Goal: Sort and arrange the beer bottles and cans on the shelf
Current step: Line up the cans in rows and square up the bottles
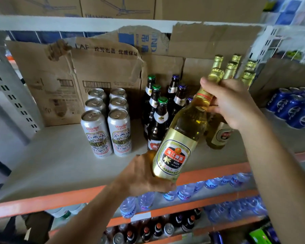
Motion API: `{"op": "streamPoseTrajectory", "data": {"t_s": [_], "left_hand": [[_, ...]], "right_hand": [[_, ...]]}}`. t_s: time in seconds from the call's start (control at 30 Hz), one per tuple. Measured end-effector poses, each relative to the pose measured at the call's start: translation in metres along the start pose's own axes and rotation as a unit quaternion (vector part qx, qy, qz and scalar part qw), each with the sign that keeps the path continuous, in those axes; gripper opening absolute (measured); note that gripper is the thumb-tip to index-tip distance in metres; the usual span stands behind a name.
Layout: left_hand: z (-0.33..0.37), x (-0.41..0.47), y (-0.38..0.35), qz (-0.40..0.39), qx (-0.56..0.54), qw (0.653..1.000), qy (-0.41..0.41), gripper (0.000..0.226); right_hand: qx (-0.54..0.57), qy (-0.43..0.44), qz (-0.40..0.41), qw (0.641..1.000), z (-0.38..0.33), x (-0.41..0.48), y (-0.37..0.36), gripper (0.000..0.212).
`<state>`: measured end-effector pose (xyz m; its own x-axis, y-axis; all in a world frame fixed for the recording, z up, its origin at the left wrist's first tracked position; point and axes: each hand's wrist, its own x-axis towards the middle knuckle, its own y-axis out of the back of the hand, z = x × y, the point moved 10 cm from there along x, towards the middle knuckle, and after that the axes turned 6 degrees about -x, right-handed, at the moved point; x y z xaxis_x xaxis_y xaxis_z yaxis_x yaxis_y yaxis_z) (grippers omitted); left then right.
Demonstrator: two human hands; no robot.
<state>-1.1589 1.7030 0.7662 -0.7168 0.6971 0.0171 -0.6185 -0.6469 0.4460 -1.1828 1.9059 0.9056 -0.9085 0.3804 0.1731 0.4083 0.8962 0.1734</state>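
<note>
A clear Pearl River beer bottle (181, 136) with a gold label and gold foil top hangs tilted over the front of the shelf (48, 161). My left hand (148, 175) cups its base. My right hand (231, 103) grips its neck. Behind it stand brown bottles with green caps (157, 111) and brown bottles with purple caps (178, 92). Several gold-foil bottles (232, 69) stand at the back right. Several silver cans (106, 120) stand in two rows to the left.
Torn cardboard boxes (77, 76) line the shelf's back. Blue cola cans (292, 106) sit at the right. An orange rail (60, 196) edges the shelf front; water bottles (183, 192) and more beer lie on lower shelves. A grey upright (11, 88) stands on the left.
</note>
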Motion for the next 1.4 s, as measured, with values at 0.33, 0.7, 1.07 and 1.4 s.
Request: {"op": "streamPoseTrajectory", "data": {"t_s": [0.33, 0.7, 1.07, 1.4], "left_hand": [[0.017, 0.058, -0.058, -0.017, -0.009, 1.0, 0.004, 0.044], [0.046, 0.127, -0.135, 0.063, -0.005, 0.998, 0.022, 0.048], [0.007, 0.175, -0.188, 0.101, -0.037, 0.986, 0.131, 0.042], [0.0, 0.198, -0.198, 0.093, 0.036, 0.983, 0.152, 0.032]], "right_hand": [[0.008, 0.023, 0.013, 1.0, 0.01, 0.02, 0.071, 0.014], [0.058, 0.08, -0.04, 0.994, 0.015, 0.042, 0.164, 0.019], [0.063, 0.039, -0.015, 0.997, 0.052, 0.072, 0.22, 0.023], [0.05, -0.003, 0.029, 0.998, 0.078, 0.102, 0.246, 0.006]]}}
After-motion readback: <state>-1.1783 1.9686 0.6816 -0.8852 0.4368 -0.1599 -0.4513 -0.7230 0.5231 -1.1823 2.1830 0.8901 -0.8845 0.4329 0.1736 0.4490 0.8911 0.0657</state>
